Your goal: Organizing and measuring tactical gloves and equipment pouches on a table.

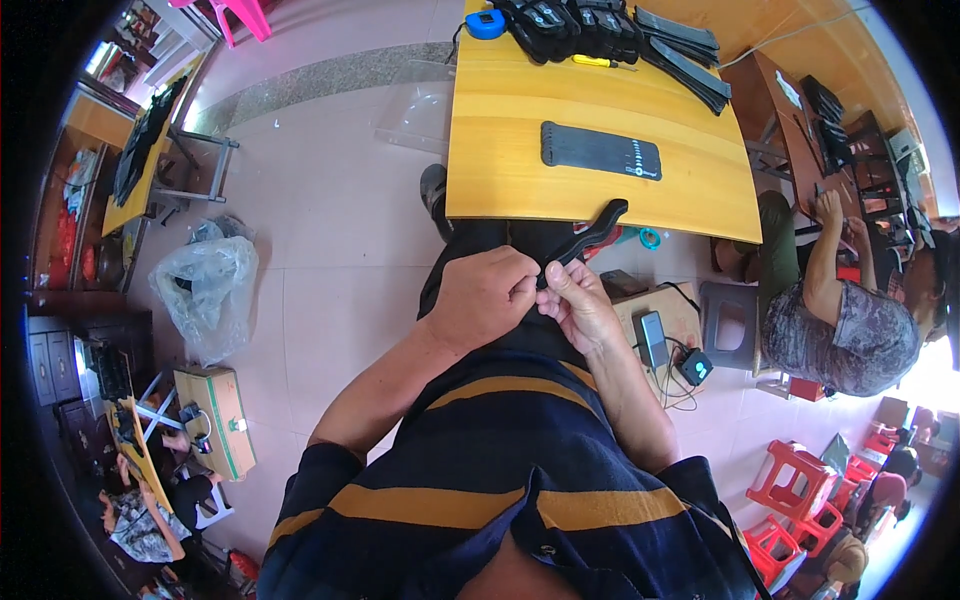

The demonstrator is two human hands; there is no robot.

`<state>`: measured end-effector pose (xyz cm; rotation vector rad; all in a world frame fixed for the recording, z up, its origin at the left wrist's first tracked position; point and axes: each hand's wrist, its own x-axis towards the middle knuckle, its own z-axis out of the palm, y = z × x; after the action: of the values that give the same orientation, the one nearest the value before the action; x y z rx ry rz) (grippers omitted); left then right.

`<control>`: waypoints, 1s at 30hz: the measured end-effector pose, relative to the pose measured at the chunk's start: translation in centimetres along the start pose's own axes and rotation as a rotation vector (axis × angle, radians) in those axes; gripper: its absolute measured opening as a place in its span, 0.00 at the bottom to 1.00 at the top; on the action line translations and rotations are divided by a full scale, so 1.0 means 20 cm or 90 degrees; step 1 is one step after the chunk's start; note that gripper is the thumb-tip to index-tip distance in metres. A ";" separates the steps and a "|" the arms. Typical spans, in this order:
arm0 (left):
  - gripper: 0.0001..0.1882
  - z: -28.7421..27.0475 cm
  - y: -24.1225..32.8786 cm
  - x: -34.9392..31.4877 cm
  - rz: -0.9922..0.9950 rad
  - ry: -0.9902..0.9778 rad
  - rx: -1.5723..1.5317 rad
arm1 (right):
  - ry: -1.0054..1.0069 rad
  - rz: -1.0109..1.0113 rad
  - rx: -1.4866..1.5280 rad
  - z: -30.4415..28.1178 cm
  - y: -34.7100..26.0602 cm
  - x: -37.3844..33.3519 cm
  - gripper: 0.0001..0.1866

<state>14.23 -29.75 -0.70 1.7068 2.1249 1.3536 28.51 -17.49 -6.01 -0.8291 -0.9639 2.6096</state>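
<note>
Above my lap, my right hand (580,303) pinches a black curved handle-like piece (592,236) between thumb and fingers. Its hooked tip points up and away, over the near edge of the yellow table. My left hand (485,292) is curled closed against the lower end of that piece. Whatever lies inside its fingers is hidden. On the table ahead rests a flat dark grey sleeve (600,151) with pale printing at its right end.
Black packs (560,28), a yellow screwdriver (600,62), grey strips (690,65) and a blue tape measure (486,24) lie at the table's (500,180) far side. A box with a power bank (652,338) stands right. Another person (845,320) works further right.
</note>
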 end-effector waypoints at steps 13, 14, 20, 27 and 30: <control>0.07 0.02 -0.02 0.01 0.091 0.045 0.078 | -0.026 0.008 -0.055 0.01 -0.02 0.00 0.17; 0.07 0.02 -0.02 0.01 0.090 0.038 0.078 | -0.032 0.019 -0.046 0.00 -0.02 0.01 0.17; 0.06 0.00 -0.03 0.04 -0.004 -0.041 -0.047 | -0.055 0.059 -0.017 -0.03 -0.03 0.01 0.16; 0.05 0.02 -0.06 0.02 -0.058 -0.011 -0.087 | -0.059 0.035 0.076 0.01 -0.08 -0.01 0.13; 0.06 0.01 -0.06 0.02 -0.113 -0.038 -0.150 | -0.049 0.035 0.146 0.00 -0.11 -0.01 0.12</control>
<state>13.31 -29.33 -1.43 1.4158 1.9431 1.4165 28.66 -15.95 -4.58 -0.7110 -0.6503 2.7510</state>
